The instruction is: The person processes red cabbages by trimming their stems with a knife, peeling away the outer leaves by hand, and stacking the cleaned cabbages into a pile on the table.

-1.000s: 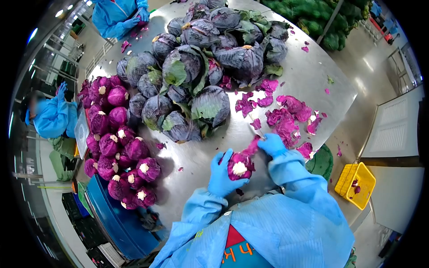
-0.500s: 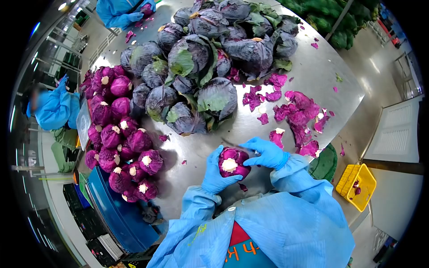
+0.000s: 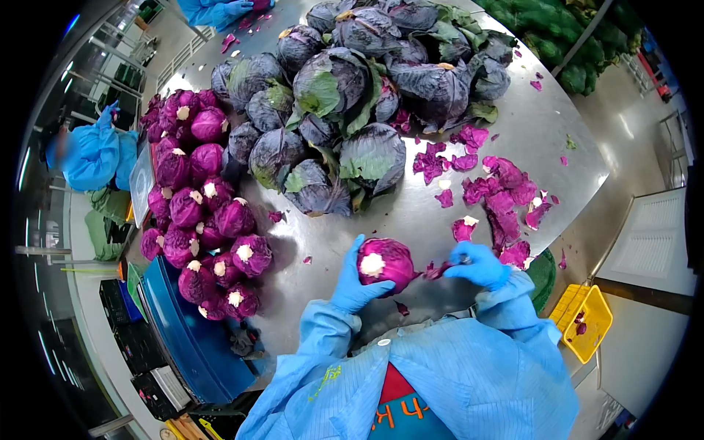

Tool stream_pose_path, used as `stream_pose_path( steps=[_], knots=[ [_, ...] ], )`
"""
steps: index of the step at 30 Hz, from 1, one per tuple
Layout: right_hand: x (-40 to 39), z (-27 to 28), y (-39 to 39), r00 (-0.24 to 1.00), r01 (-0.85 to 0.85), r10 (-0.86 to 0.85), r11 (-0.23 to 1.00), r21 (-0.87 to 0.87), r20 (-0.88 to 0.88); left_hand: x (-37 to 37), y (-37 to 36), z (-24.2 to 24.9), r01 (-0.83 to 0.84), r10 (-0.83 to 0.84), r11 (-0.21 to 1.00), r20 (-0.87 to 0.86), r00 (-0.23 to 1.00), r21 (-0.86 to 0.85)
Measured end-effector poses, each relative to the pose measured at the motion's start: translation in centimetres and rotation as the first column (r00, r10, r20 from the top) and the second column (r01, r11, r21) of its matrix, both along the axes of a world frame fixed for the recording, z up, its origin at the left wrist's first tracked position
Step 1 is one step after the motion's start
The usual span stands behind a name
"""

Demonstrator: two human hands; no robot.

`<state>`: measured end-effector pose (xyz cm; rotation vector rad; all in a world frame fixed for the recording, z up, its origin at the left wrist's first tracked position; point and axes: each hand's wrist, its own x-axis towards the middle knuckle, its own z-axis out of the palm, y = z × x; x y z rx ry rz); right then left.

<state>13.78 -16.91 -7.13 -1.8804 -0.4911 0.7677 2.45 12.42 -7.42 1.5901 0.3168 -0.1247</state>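
My left hand (image 3: 353, 287) is wrapped round the left side of a trimmed red cabbage (image 3: 392, 265), whose pale cut stem end faces left and up. To the right of it, my right hand (image 3: 481, 268) pinches a torn purple cabbage leaf (image 3: 435, 271), with a narrow gap between fingers and cabbage. Something small and greyish shows at the right fingertips, too small to name. Both hands wear blue gloves. A purple scrap (image 3: 402, 309) lies on the metal table (image 3: 315, 282) below the cabbage.
Peeled red cabbages (image 3: 187, 208) are piled at left, beside a blue bin (image 3: 187, 337). Unpeeled dark cabbages (image 3: 330, 81) fill the table's far side. Loose purple leaves (image 3: 506, 194) lie at right, near a yellow basket (image 3: 587, 323). Co-workers in blue (image 3: 95, 158) stand beyond.
My right hand has moved right, away from the cabbage, with a leaf piece now in its fingers. The cabbage has turned slightly in my left hand, its cut end further left.
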Motion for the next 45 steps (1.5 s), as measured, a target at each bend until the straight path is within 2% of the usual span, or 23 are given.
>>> stream_pose_path(
  steps=[1,2,4,8,9,11,13,16,18,19,20,22,24,28,29,30,32,35,36,38,39,42,45],
  knots=[
    [-0.1,-0.3,-1.4,0.988,0.146,-0.143,0.988,-0.050,0.052,-0.3,0.3,-0.5,-0.028,0.029,0.995,0.000,1.000,-0.091],
    [0.5,-0.7,-2.7,0.972,0.208,-0.159,0.927,-0.313,0.174,-0.7,0.6,-1.0,-0.056,0.057,0.982,-0.003,0.998,-0.182],
    [0.9,-1.7,-3.9,0.746,0.540,-0.322,0.805,-0.246,0.583,-1.3,0.6,-1.0,0.011,-0.005,0.996,0.065,0.998,-0.086],
    [-0.5,0.3,0.1,0.588,0.536,-0.369,0.844,-0.006,0.720,-2.5,0.7,-1.0,0.086,-0.082,0.995,0.086,0.993,-0.043],
    [-2.5,-2.5,0.8,0.847,0.466,-0.446,0.885,-0.001,0.288,-2.8,0.9,-0.5,0.093,-0.089,0.988,0.032,0.995,-0.126],
    [-4.9,-0.5,4.6,0.931,0.300,-0.334,0.931,-0.210,-0.149,-3.7,1.1,-0.2,0.060,-0.057,0.992,0.026,0.998,-0.111],
    [-8.4,-4.0,6.7,0.887,0.350,-0.331,0.937,0.001,-0.323,-4.0,0.2,0.6,-0.043,0.044,0.996,0.021,0.999,-0.081],
    [-8.4,-4.1,7.1,0.645,0.331,-0.186,0.942,0.052,-0.741,-3.7,-1.5,-0.7,-0.170,0.179,0.935,0.001,0.984,0.311],
    [-8.5,-7.5,6.8,0.848,0.219,-0.212,0.975,-0.043,-0.485,-3.9,-1.5,-1.6,-0.161,0.168,0.940,0.000,0.986,0.302],
    [-8.0,-8.9,6.4,0.964,0.183,-0.199,0.978,-0.102,-0.178,-3.9,-1.1,-2.5,-0.146,0.139,0.941,0.045,0.989,0.304],
    [-7.0,-9.7,6.3,0.915,0.293,-0.302,0.953,-0.075,-0.267,-3.7,-0.8,-2.6,-0.167,0.161,0.982,0.075,0.984,0.092],
    [-4.3,-7.2,6.1,0.748,0.539,-0.456,0.841,0.042,-0.482,-4.1,0.5,-2.6,-0.077,0.066,0.965,0.051,0.996,0.249],
    [0.1,-3.6,5.7,0.734,0.557,-0.507,0.830,-0.026,-0.452,-3.5,1.3,-1.8,-0.005,0.004,0.977,0.002,1.000,0.214],
    [8.0,-2.8,2.0,0.739,0.674,-0.668,0.731,0.109,-0.088,-2.7,1.1,-2.5,0.052,-0.060,0.987,0.050,0.997,0.149],
    [9.6,-3.4,0.8,0.755,0.597,-0.576,0.802,0.035,0.312,-2.5,1.0,-1.3,0.085,-0.094,0.954,0.018,0.995,0.286],
    [9.0,-1.3,0.8,0.595,0.616,-0.389,0.783,-0.088,0.703,-2.3,0.9,-1.2,0.126,-0.127,0.954,-0.015,0.992,0.272],
    [7.3,1.4,2.9,0.719,0.592,-0.362,0.766,-0.250,0.593,-2.2,0.5,-0.8,0.111,-0.123,0.952,0.025,0.992,0.284],
    [2.5,-0.9,6.4,0.927,0.236,-0.111,0.915,-0.327,0.358,-1.8,0.5,-0.3,0.147,-0.158,0.930,0.005,0.987,0.335],
    [0.6,-1.2,7.9,0.964,0.159,-0.198,0.963,-0.216,-0.175,-1.7,0.4,-0.3,0.137,-0.155,0.923,0.020,0.988,0.359],
    [-0.7,-3.1,10.0,0.870,-0.031,-0.041,0.990,-0.137,-0.492,-2.1,0.1,-0.3,0.118,-0.148,0.906,0.043,0.988,0.407],
    [-0.9,-4.1,10.3,0.843,-0.003,-0.029,0.998,-0.058,-0.538,-2.4,-0.4,0.0,0.010,-0.051,0.980,0.208,0.977,0.197],
    [-2.0,-5.8,9.1,0.776,0.121,-0.037,0.988,0.091,-0.629,-1.8,-0.7,1.5,0.116,-0.100,0.973,0.089,0.991,-0.201],
    [-1.3,-5.6,8.8,0.789,0.070,0.025,0.989,0.130,-0.614,-1.3,-1.2,3.6,0.178,-0.154,0.978,0.202,0.967,-0.106]
  ],
)
